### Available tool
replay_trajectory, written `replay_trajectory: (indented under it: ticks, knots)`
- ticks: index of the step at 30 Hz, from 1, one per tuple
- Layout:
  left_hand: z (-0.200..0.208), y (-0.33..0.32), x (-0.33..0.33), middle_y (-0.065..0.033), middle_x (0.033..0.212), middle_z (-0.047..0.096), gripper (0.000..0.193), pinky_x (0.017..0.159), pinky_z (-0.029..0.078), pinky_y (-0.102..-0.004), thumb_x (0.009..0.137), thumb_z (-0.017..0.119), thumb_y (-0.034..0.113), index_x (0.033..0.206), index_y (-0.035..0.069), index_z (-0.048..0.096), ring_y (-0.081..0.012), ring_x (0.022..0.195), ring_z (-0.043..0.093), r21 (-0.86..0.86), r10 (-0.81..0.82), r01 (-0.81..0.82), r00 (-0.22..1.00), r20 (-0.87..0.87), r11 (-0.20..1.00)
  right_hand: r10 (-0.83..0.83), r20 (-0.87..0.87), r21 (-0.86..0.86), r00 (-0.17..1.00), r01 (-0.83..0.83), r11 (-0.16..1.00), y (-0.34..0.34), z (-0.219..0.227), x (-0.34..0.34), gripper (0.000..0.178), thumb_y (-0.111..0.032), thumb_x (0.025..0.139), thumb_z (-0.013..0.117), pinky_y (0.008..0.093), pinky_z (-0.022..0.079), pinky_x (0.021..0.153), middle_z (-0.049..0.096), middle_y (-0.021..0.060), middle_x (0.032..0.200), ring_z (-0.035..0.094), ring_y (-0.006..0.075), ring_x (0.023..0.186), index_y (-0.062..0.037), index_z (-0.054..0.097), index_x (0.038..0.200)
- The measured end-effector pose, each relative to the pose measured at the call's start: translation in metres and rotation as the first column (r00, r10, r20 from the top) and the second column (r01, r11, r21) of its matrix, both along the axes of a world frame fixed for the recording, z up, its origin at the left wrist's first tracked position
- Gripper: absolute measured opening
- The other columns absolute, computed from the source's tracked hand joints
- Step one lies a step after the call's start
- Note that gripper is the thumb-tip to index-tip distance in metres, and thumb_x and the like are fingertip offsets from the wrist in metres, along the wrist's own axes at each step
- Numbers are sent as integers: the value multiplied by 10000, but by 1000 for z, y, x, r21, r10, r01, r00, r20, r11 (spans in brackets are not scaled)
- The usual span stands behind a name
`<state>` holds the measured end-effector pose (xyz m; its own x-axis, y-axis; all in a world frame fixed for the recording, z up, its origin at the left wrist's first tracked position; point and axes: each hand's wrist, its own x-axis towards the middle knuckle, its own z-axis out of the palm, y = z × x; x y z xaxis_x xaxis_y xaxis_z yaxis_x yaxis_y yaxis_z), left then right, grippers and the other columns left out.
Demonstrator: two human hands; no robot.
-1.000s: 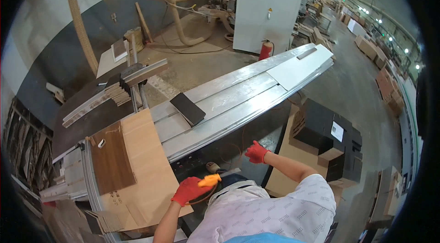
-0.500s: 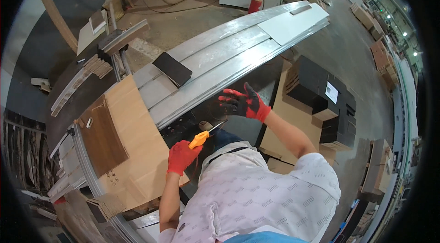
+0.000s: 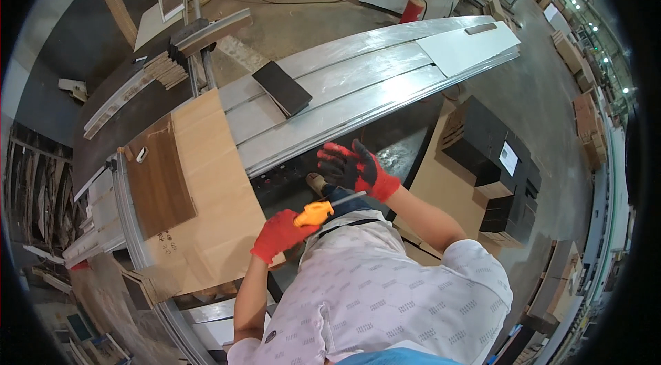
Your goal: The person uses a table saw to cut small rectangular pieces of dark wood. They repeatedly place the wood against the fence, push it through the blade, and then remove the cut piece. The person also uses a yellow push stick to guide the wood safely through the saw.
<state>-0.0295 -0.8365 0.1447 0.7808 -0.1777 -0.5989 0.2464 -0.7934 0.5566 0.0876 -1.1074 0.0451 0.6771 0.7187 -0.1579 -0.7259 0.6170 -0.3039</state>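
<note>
My left hand (image 3: 281, 234), in a red work glove, is closed round an orange air blow gun (image 3: 315, 213). The gun's thin metal nozzle (image 3: 349, 198) points right, and its tip lies near the wrist of my right glove; whether they touch I cannot tell. My right hand (image 3: 359, 169) wears a red glove with a black-coated palm. Its fingers are spread and hold nothing, with the palm showing, in front of my waist.
Ahead runs a long metal sliding table (image 3: 344, 100) with a dark panel stack (image 3: 282, 89) and a white board (image 3: 471, 51). At left, a brown board (image 3: 162, 182) lies on cardboard (image 3: 217, 179). Stacked black panels (image 3: 482, 138) stand at right. A fire extinguisher (image 3: 412, 9) is farther off.
My left hand has brought the blow gun right, so its nozzle now reaches close to my right glove. My right hand has shifted slightly left, still spread. The whole view has swung a little.
</note>
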Motion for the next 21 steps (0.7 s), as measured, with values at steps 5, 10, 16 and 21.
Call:
replay_trajectory:
  ticks: [5,10,16,21]
  knots:
    - [-14,6,-19,-174,916,758,709,794,567,-435,810,769,710,957,16,777,-348,924,731,22,-57,54,980,191,998,389,644,-731,658,381,566,13,-24,-3,495,-437,1075,580,483,413,1181,659,145,1416,582,340,1349,-81,639,1414]
    - [-11,18,-3,-186,1049,751,754,895,563,-443,788,758,743,1044,33,765,-366,1047,711,81,-64,68,997,-42,994,877,467,-230,-116,941,247,13,0,-5,414,-336,1005,649,528,342,1232,673,148,1355,570,353,1352,-69,681,1320]
    - [-15,14,-10,-167,1045,755,746,901,560,-430,792,764,732,1041,29,760,-355,1050,712,81,-78,73,995,56,994,881,414,-193,-228,924,330,18,1,-10,435,-321,934,697,529,346,1231,671,163,1318,571,360,1336,-41,690,1268]
    - [0,15,3,-170,1061,755,744,875,555,-427,802,752,733,1040,28,755,-333,1050,717,48,-79,80,997,-14,996,857,442,-212,-264,898,386,29,3,-16,436,-313,916,705,532,359,1219,673,170,1283,582,360,1298,-31,692,1249]
